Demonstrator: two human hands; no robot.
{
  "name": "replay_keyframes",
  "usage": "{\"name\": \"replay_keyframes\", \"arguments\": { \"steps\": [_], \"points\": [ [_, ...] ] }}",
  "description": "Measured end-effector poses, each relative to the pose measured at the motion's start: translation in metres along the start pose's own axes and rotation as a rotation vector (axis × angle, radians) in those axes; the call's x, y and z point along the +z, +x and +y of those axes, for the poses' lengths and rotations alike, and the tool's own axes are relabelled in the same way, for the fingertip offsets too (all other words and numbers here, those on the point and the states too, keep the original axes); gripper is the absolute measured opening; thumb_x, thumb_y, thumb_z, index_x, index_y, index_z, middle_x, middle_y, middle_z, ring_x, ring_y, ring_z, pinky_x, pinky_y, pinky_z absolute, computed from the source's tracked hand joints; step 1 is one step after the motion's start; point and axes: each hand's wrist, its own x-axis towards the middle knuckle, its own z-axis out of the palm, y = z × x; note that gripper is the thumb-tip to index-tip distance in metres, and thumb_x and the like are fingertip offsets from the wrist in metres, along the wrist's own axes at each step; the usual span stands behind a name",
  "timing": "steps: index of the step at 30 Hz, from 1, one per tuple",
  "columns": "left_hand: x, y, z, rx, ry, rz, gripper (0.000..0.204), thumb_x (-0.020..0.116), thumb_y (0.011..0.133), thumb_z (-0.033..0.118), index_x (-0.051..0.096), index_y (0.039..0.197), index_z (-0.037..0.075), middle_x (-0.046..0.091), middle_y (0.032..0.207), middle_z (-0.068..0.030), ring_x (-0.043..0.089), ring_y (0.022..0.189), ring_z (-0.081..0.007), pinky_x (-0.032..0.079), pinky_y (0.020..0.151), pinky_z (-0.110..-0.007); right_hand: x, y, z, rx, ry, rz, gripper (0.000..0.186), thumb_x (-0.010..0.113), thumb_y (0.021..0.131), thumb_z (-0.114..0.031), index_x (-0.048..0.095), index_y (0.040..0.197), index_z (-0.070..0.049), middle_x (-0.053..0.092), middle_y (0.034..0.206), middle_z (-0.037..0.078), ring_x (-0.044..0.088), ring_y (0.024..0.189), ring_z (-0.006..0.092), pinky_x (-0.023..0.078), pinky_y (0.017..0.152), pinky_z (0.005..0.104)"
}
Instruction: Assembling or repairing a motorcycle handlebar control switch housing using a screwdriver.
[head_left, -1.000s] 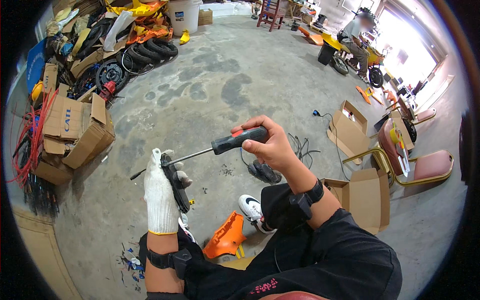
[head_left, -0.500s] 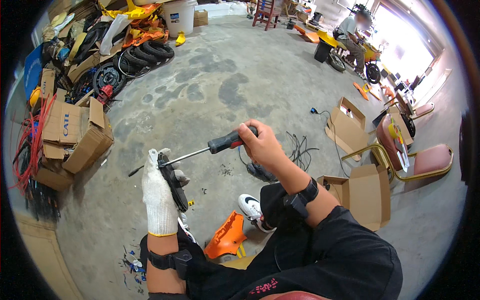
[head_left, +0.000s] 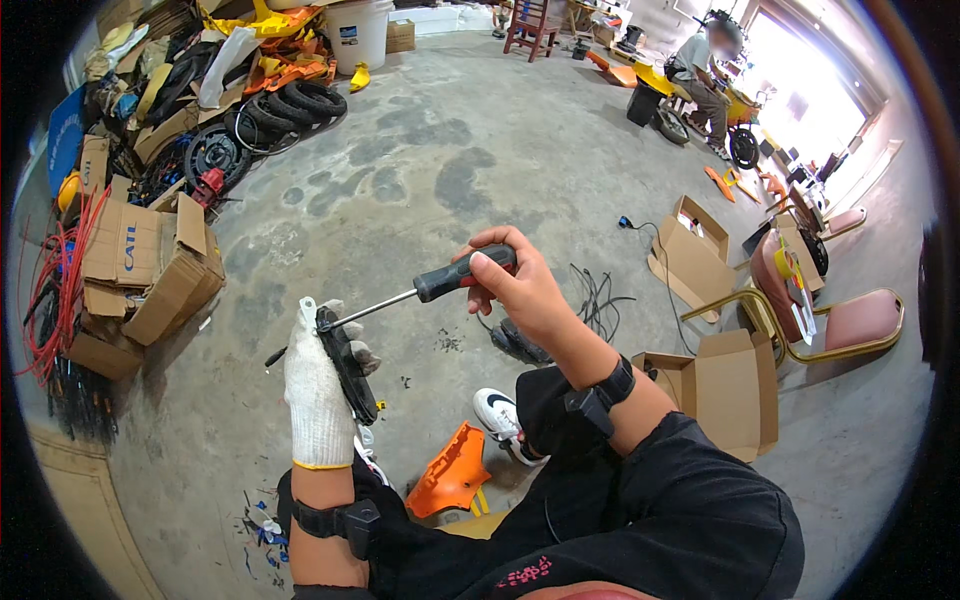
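Note:
My left hand [head_left: 318, 375], in a white knit glove, is closed around a long black part [head_left: 350, 372] held tilted above the floor. What the part is I cannot make out. A pale tab with a hole sticks up at its far end. My bare right hand [head_left: 520, 290] grips the black and red handle of a screwdriver [head_left: 437, 283]. The screwdriver's metal shaft slants down to the left, and its tip meets the black part near the upper end. The glove and the part hide my left palm.
An orange plastic panel [head_left: 450, 470] lies by my white shoe [head_left: 503, 425]. Black cables [head_left: 597, 305] and opened cardboard boxes [head_left: 725, 390] are on the right, near a chair [head_left: 860, 325]. Boxes, red wires [head_left: 65, 285] and tyres [head_left: 310, 98] crowd the left. A person [head_left: 703, 85] sits at a yellow vehicle.
The fingers of my right hand have shifted on the screwdriver handle, with the forefinger raised and rounder over it. The tip stays at the black part, and my left hand has hardly moved.

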Motion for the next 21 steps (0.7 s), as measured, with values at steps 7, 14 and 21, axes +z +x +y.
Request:
{"name": "replay_keyframes", "arguments": {
  "steps": [7, 14, 21],
  "points": [
    [0.001, 0.009, -0.008, -0.069, -0.022, -0.118, 0.051, 0.047, 0.097, 0.055, 0.061, 0.108, 0.007, 0.061, 0.075, -0.0070, 0.058, 0.054, -0.0171, 0.053, 0.052, -0.036, -0.003, 0.008, 0.002, -0.018, 0.025, 0.159, 0.036, 0.065, 0.093, -0.026, 0.050, 0.113, 0.000, 0.064, 0.081, 0.009, 0.056, 0.057, 0.0114, 0.047, 0.051, 0.0253],
    [0.030, 0.006, -0.009, -0.193, 0.030, -0.213, 0.045, 0.051, 0.096, 0.053, 0.059, 0.104, 0.009, 0.058, 0.077, -0.0062, 0.056, 0.054, -0.0172, 0.051, 0.051, -0.034, -0.047, 0.043, 0.038, -0.183, 0.090, 0.603, 0.028, 0.053, 0.097, -0.030, 0.053, 0.106, -0.004, 0.066, 0.081, 0.012, 0.058, 0.063, 0.0168, 0.047, 0.058, 0.0290],
    [-0.005, 0.022, -0.013, -0.104, -0.159, -0.222, 0.037, 0.057, 0.096, 0.044, 0.059, 0.088, 0.008, 0.061, 0.072, -0.0068, 0.058, 0.054, -0.0170, 0.052, 0.052, -0.032, -0.093, 0.072, 0.106, 0.123, 0.091, 0.479, 0.015, 0.052, 0.092, -0.018, 0.056, 0.097, -0.004, 0.063, 0.089, 0.014, 0.063, 0.085, 0.0236, 0.050, 0.067, 0.0330]
  ]
}}
